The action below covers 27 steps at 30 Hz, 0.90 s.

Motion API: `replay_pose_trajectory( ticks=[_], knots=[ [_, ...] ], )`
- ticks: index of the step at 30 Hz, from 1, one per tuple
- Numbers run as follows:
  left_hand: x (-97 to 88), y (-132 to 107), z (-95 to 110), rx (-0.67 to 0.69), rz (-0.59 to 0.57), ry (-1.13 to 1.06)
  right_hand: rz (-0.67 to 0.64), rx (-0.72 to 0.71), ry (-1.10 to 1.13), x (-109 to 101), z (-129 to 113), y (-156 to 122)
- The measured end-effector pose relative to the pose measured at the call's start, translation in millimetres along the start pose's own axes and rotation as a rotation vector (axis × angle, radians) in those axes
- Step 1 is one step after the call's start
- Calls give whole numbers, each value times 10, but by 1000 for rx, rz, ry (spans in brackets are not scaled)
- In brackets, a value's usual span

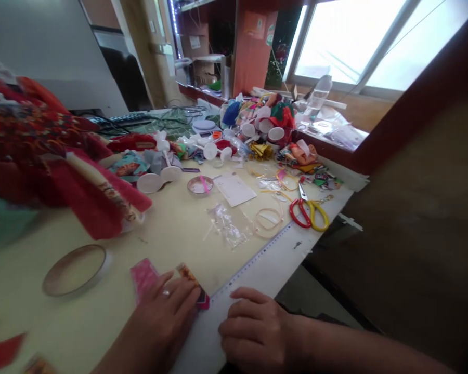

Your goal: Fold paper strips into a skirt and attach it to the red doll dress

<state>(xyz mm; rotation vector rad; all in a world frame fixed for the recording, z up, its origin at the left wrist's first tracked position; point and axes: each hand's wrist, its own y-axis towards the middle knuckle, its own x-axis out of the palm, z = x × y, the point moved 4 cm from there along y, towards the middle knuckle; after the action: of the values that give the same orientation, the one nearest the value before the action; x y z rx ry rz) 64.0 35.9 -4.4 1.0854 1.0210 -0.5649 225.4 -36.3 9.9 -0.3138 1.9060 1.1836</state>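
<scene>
My left hand (167,310), with a ring on one finger, lies over small fabric pieces on the table, its fingers laid flat. A pink patterned strip (142,274) sticks out beyond its thumb side. Under the fingertips is a printed fabric piece (187,272) with a dark and pink end, beside a long clear ruler (253,262). At the near table edge, by the ruler, rests my right hand (253,328). Its fingers are curled in, and whatever may be between them is hidden.
Scissors (303,210) with red and yellow handles lie right of centre. Nearby are a clear plastic bag (229,224), a white card (234,189) and a small dish (199,185). Leftward sit a round ring-like dish (75,270) and red cloth (101,202). Fabric scraps (265,117) heap at the back.
</scene>
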Motion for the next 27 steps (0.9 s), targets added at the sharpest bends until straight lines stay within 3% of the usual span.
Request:
replay_pose_trajectory(
  ticks=[3, 6, 8, 10, 11, 14, 18, 27],
  knots=[
    [31, -13, -13, -37, 15, -37, 92, 55, -43, -324, -7, -199],
    [28, -8, -27, -64, -19, -55, 256, 314, -79, -664, 172, -560],
    [23, -8, -43, -60, -60, -47, 498, 632, -71, -869, 426, -933],
    [15, -14, -64, -41, -71, -31, 823, 1115, -16, -1000, 748, -1435],
    [14, -20, -78, -37, -66, -19, 903, 1211, -20, -1038, 882, -1627],
    [30, -40, -115, -25, -49, 14, 1073, 1383, 21, -1107, 1276, -2082],
    [63, -60, -131, -5, -39, 41, 1123, 1577, 233, -1057, 1652, -2409],
    [34, -91, -119, 63, 38, 50, 1217, 1590, 514, -957, 1945, -2631]
  ],
)
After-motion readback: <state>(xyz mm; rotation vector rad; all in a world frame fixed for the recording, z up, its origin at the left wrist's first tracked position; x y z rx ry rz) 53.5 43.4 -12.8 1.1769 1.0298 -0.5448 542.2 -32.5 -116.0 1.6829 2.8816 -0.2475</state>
